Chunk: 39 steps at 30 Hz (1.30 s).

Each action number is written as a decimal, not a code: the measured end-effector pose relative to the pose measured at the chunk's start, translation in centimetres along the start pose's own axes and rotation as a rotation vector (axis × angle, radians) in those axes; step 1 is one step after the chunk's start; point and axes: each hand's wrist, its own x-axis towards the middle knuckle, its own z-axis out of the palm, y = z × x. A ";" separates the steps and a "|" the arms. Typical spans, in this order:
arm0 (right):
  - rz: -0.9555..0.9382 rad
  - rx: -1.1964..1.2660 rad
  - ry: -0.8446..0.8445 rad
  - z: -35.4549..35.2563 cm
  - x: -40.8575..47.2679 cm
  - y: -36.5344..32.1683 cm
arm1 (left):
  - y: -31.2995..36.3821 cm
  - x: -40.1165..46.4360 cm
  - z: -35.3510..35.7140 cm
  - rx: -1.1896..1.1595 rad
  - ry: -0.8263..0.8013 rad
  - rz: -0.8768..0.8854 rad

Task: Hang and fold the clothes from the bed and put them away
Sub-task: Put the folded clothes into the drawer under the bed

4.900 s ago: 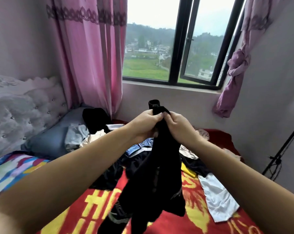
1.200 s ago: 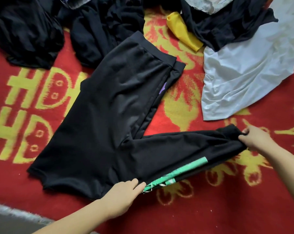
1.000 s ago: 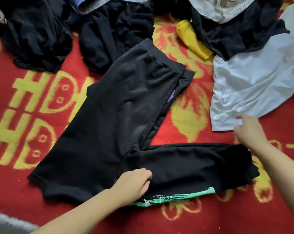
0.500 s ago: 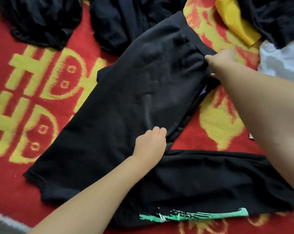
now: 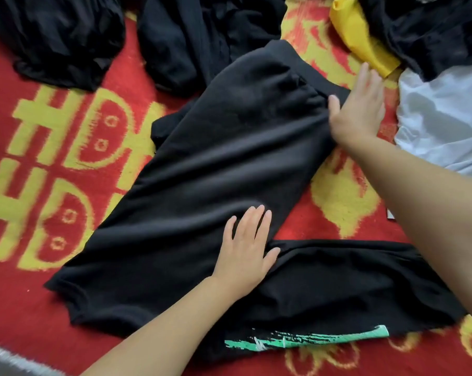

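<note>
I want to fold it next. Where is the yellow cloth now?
In the head view the yellow cloth lies top right, partly under a black garment, just beyond the right hand.

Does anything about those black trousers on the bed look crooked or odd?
Yes. The black trousers lie bent: the legs turn sharply sideways rather than straight below the waist. The left hand presses the bend, the right hand the waistband.

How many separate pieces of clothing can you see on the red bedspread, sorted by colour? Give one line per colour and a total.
Black: 4, namely the trousers being smoothed, heap at top left, heap at top centre, heap at top right
Yellow: 1
White: 1
Total: 6
</note>
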 end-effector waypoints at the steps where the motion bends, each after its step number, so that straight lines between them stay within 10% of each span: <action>1: -0.202 -0.121 -0.120 0.3 -0.7 -0.3 | -0.1 -0.5 0.2 0.041 -0.070 -0.002; 5: -0.275 -0.287 -0.673 0.9 -2.3 -0.3 | -1.1 -0.5 1.1 0.010 -0.361 0.048; 12: 0.019 0.082 -0.397 -7.6 -11.3 10.4 | 1.1 -6.5 -1.5 -0.112 -0.014 0.288; 15: 0.430 0.098 -0.266 -9.8 -20.3 17.7 | 0.5 -13.5 0.9 -0.008 -0.143 0.435; 21: 1.132 0.743 -0.150 -6.8 -29.9 21.1 | -2.7 -18.2 3.2 0.130 -0.313 0.163; 29: 1.254 1.092 -0.031 -7.7 -25.2 16.2 | -2.5 -15.6 2.6 0.176 -0.200 0.063; 33: 0.998 1.102 0.189 -13.0 -20.8 10.0 | -4.7 -14.8 1.1 -0.296 -0.270 -0.017; 39: 0.741 1.369 0.068 -14.7 -11.4 -4.6 | -9.5 -15.2 -1.7 -1.288 -0.421 -0.385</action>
